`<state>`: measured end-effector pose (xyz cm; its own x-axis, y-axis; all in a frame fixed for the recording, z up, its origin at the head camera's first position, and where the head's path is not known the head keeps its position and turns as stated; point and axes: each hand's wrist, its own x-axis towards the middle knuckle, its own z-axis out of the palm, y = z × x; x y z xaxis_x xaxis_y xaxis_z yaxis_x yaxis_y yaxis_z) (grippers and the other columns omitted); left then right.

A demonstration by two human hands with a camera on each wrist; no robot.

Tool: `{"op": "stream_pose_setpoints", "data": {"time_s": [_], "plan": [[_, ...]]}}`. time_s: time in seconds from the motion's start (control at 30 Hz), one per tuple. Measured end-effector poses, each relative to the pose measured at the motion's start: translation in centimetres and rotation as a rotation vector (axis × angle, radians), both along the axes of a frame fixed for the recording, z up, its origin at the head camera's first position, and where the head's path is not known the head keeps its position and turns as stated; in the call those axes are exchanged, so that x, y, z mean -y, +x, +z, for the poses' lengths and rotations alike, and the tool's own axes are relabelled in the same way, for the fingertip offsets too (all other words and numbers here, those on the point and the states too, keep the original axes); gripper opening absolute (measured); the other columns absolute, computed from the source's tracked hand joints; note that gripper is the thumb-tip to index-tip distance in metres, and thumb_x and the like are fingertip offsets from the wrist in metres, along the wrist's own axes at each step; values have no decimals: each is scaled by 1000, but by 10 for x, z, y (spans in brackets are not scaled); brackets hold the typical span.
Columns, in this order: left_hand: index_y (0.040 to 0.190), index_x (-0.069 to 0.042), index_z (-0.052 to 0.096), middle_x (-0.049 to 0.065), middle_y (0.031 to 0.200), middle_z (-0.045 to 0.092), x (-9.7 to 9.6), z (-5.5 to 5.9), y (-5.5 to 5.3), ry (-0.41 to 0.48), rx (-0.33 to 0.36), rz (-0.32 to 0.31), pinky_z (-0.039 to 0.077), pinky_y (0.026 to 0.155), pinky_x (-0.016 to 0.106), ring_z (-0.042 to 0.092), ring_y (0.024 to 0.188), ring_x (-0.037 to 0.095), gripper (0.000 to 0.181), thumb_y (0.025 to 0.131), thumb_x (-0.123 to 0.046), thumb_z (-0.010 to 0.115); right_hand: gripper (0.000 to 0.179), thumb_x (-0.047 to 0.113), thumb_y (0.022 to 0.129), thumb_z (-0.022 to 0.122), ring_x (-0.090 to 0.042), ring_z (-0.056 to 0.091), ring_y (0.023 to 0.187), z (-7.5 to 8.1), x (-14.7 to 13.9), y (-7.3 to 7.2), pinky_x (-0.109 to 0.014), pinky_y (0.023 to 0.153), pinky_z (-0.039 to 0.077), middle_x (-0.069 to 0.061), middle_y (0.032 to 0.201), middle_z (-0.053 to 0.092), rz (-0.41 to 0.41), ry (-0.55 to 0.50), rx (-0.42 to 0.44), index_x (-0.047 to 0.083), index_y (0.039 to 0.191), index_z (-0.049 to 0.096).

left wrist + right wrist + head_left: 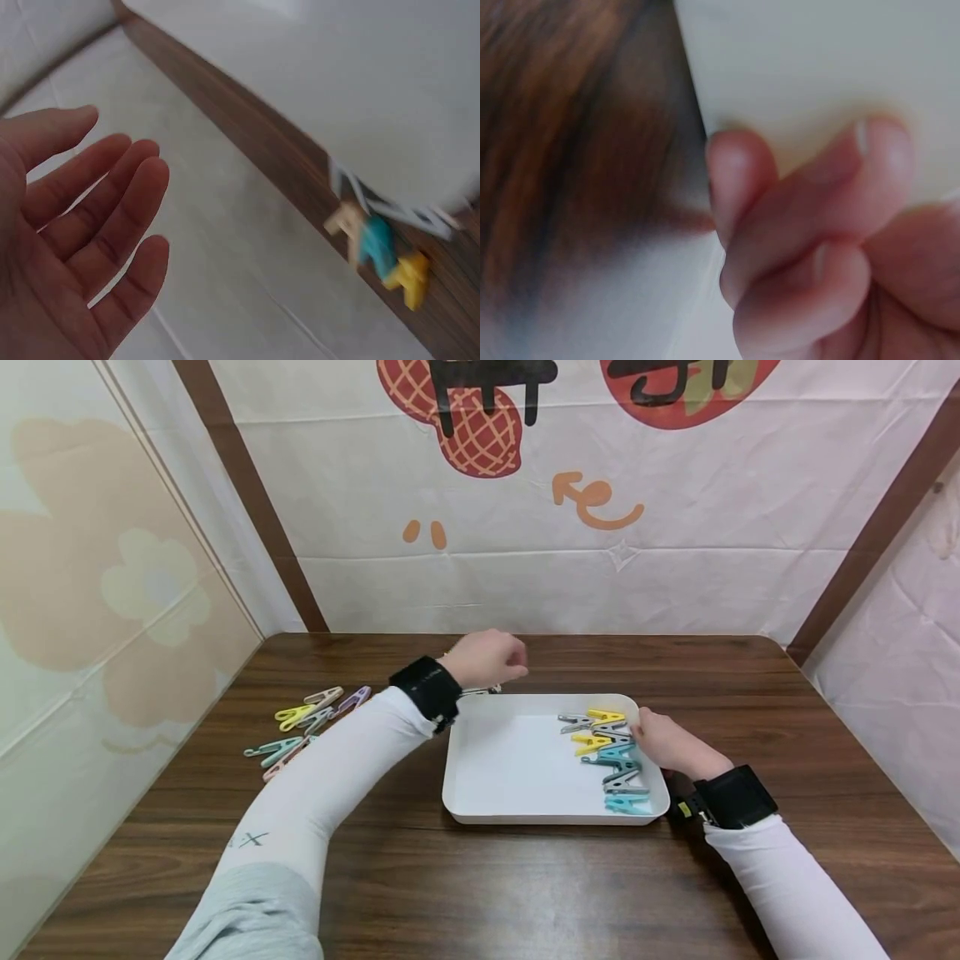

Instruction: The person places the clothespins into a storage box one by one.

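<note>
A white tray [517,760] lies on the wooden table with several yellow, grey and blue clothespins [615,760] along its right side. My right hand [671,743] grips the tray's right rim; its curled fingers [817,187] lie against the pale tray surface in the right wrist view. Above the tray's far left corner is my left hand [487,658], fingers loosely bent, nothing in it in the left wrist view. Beneath it, beside the tray corner, lie a few more clothespins, among them a teal clothespin [377,244] and a yellow clothespin [411,279]. My left forearm hides part of the table.
Left of the tray, a loose group of yellow, beige, purple, teal and pink clothespins [315,718] lies on the table [525,893], partly behind my left sleeve. A white printed cloth [525,585] hangs behind the table's far edge.
</note>
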<state>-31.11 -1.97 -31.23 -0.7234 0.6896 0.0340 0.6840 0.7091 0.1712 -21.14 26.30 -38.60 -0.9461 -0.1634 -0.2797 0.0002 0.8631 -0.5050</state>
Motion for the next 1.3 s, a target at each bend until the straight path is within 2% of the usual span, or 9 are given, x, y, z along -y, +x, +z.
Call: {"op": "stream_pose_setpoints", "data": {"time_s": [0.2,0.3,0.4,0.5,0.63,0.83,0.93,1.13,1.3], "plan": [[92,-9,72,1,85,65,48,-22,-30,8,64,48,47,74,34,59,79,17,10,90,-19,69,41,13,105,34,-22,52,56,1,1,1,-32,46,44,-24,99,51,-4,6,-3,-17,133,28],[92,-8,73,1,84,66,63,-34,-39,2,102,66,47,75,35,60,79,17,11,86,-16,73,41,14,105,35,-22,52,57,0,1,2,-32,47,45,-23,99,51,-8,4,3,-17,132,29],[95,-7,74,2,84,67,75,-43,-44,16,136,85,48,74,34,60,79,17,15,83,-15,76,41,14,105,35,-22,52,58,-1,2,2,-32,48,45,-23,99,51,-9,3,4,-17,132,30],[98,-6,73,3,85,66,83,-49,-45,40,169,113,48,74,34,60,79,18,19,82,-15,78,41,14,105,34,-22,52,59,-2,2,1,-32,48,45,-24,100,52,-9,0,5,-17,133,29],[103,-4,72,4,89,66,91,-53,-42,50,207,121,48,77,35,60,83,19,24,81,-14,78,41,14,106,34,-22,52,58,-1,1,1,-32,48,45,-23,100,52,-10,4,5,-16,133,28],[112,-4,69,6,97,67,95,-54,-32,20,280,146,48,84,36,61,92,20,34,81,-15,79,41,13,105,34,-22,52,59,1,1,1,-32,48,45,-23,98,52,-4,7,3,-17,133,28],[115,-3,67,7,99,66,93,-54,-27,13,296,148,48,84,37,60,93,21,38,80,-14,79,41,13,105,34,-22,52,58,0,1,1,-33,48,45,-23,98,51,-3,3,4,-17,132,29],[115,-4,66,8,100,65,87,-57,-24,-13,244,149,47,84,38,58,92,22,40,78,-14,79,40,13,105,34,-22,51,56,-2,-1,1,-33,48,45,-22,97,51,5,2,-7,-17,131,29],[105,-8,65,5,93,63,83,-63,-25,-44,181,174,46,74,36,56,85,22,31,76,-10,75,40,13,105,34,-22,51,56,-3,-1,0,-33,48,44,-22,97,51,8,3,-13,-17,132,29]]}}
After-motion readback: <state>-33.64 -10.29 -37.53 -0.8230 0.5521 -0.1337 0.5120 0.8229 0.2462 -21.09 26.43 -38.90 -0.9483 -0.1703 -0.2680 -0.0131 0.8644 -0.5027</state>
